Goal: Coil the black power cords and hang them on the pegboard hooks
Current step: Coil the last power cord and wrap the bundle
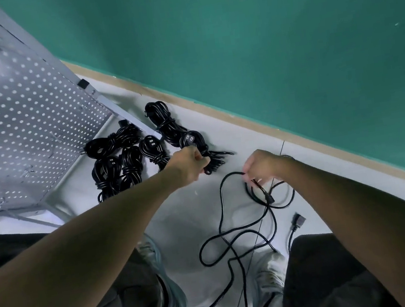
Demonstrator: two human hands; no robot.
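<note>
I see L hand [192, 165] gripping a coil [213, 161] near the floor's [187, 223] wall edge; R hand [260, 164] pinches loose cord [224, 244].

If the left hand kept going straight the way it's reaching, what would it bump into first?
Most likely the coiled cord bundle right ahead: the left hand already pinches a strand at its near end. Past it lies bare floor, then the green wall. Depth is uncertain.

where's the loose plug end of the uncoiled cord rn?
Head view, lower right: the plug end lies on the white floor, just beyond the person's right knee and below the right hand.
</note>
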